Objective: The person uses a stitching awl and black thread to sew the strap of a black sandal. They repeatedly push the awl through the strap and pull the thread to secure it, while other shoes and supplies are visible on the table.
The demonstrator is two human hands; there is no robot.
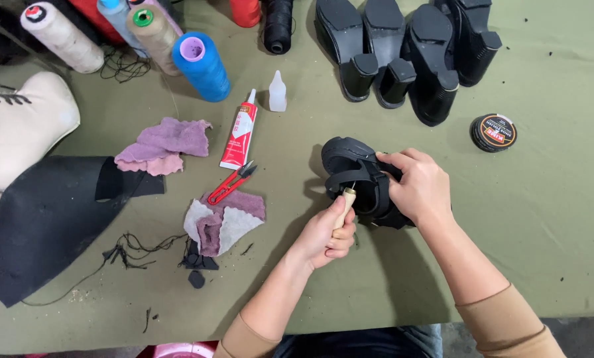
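Note:
My right hand grips a black sandal on its side on the green table, fingers curled over its straps. My left hand is closed around the pale wooden handle of an awl, whose metal tip touches a strap of the sandal. Both forearms wear tan sleeves.
Red thread snips and a red-and-white glue tube lie left of the sandal, with purple and white rags. Thread spools stand at the back left, black heeled shoes at the back, a round polish tin right, black sheet material left.

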